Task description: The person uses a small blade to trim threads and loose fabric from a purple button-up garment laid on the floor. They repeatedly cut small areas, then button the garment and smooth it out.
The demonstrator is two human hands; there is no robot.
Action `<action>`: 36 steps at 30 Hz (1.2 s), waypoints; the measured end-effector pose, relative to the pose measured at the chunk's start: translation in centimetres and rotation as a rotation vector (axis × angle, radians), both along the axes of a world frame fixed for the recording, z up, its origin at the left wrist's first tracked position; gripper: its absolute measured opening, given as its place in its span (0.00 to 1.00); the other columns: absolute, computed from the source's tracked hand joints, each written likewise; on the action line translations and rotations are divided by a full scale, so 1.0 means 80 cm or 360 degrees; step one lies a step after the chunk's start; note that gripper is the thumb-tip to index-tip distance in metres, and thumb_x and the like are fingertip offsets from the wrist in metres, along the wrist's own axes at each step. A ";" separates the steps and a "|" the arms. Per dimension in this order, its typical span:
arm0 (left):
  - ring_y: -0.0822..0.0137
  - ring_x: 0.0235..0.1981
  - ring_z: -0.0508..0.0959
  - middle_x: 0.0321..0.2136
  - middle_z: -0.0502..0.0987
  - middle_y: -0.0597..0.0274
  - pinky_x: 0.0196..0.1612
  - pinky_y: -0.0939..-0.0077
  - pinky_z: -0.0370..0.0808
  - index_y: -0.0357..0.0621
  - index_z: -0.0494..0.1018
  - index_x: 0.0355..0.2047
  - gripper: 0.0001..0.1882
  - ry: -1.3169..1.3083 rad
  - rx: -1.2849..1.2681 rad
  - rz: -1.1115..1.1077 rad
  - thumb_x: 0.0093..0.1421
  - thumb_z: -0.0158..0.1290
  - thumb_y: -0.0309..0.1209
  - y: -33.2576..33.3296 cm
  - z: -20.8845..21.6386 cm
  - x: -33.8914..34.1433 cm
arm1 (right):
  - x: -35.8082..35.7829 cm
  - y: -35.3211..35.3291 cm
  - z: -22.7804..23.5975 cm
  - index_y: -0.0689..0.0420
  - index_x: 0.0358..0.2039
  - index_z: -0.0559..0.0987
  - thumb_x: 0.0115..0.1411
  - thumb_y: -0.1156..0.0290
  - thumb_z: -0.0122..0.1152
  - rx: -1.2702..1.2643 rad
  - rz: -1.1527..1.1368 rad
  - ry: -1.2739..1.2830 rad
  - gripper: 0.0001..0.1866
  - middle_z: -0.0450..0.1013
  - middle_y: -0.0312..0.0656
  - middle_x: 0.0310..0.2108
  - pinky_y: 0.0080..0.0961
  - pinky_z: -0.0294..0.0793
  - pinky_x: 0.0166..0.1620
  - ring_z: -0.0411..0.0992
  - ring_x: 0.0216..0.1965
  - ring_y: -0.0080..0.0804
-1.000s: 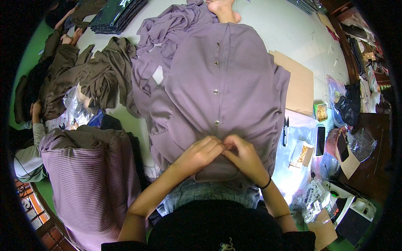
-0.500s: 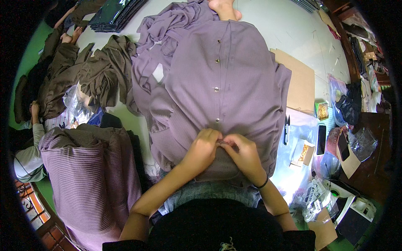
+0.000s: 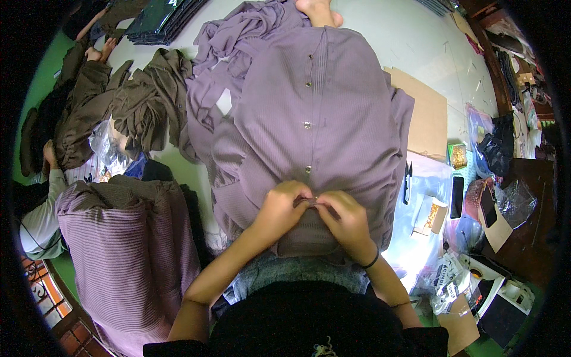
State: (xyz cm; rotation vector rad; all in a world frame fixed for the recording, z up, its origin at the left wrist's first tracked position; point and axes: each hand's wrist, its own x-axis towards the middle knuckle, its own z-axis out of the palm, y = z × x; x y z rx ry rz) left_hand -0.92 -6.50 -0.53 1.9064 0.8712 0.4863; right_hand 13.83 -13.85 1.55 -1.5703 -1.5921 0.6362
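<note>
A mauve ribbed shirt (image 3: 351, 131) is spread out in front of me, its button front running down the middle. Several small shiny buttons (image 3: 307, 125) show along that strip, fastened in a line. Low on the strip, my left hand (image 3: 285, 205) pinches the front edge of the shirt between thumb and fingers. Tip to tip with it, my right hand (image 3: 347, 219) pinches the same spot from the other side. A button may lie between the fingertips, but they mostly cover it. The shirt's lower end rests against my lap.
Mauve ribbed fabric (image 3: 125, 238) is piled at left, brown garments (image 3: 154, 98) behind it. At right lie cardboard (image 3: 419, 113), thread snips (image 3: 408, 183), a small box of gold-coloured pieces (image 3: 429, 216) and a phone (image 3: 457, 197). Other people sit at far left; a bare foot (image 3: 321, 12) is at the top.
Both hands stay at the same spot on the shirt front, their fingers shifting slightly. My left wrist has turned a little. At far left, another person's arm has moved slightly.
</note>
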 end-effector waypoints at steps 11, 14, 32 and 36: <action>0.56 0.33 0.73 0.28 0.72 0.55 0.37 0.69 0.70 0.38 0.68 0.27 0.12 -0.0138 0.0496 -0.0095 0.40 0.57 0.20 -0.005 0.003 -0.002 | 0.010 0.002 0.006 0.62 0.30 0.70 0.44 0.80 0.57 -0.0431 0.0038 0.0204 0.10 0.68 0.45 0.25 0.28 0.69 0.31 0.69 0.27 0.37; 0.56 0.33 0.72 0.28 0.71 0.55 0.37 0.70 0.70 0.37 0.68 0.26 0.12 -0.0155 0.0433 -0.0080 0.39 0.57 0.20 -0.005 0.007 -0.002 | 0.006 0.000 0.002 0.62 0.29 0.70 0.43 0.80 0.58 -0.0217 0.0048 0.0048 0.11 0.68 0.44 0.25 0.28 0.69 0.31 0.69 0.27 0.38; 0.52 0.37 0.70 0.31 0.71 0.52 0.44 0.63 0.68 0.37 0.66 0.32 0.14 -0.0322 0.0524 -0.0184 0.42 0.54 0.21 0.001 0.001 -0.001 | 0.024 -0.003 0.016 0.62 0.31 0.72 0.48 0.73 0.56 0.0272 0.0379 -0.0618 0.10 0.69 0.42 0.28 0.29 0.70 0.37 0.69 0.32 0.39; 0.54 0.36 0.71 0.29 0.71 0.55 0.40 0.66 0.68 0.37 0.66 0.32 0.16 -0.0007 0.0376 -0.0049 0.42 0.56 0.21 -0.009 0.009 -0.005 | 0.036 0.012 0.016 0.61 0.31 0.74 0.47 0.76 0.58 -0.0188 0.0494 -0.0316 0.08 0.71 0.43 0.29 0.26 0.70 0.35 0.70 0.32 0.38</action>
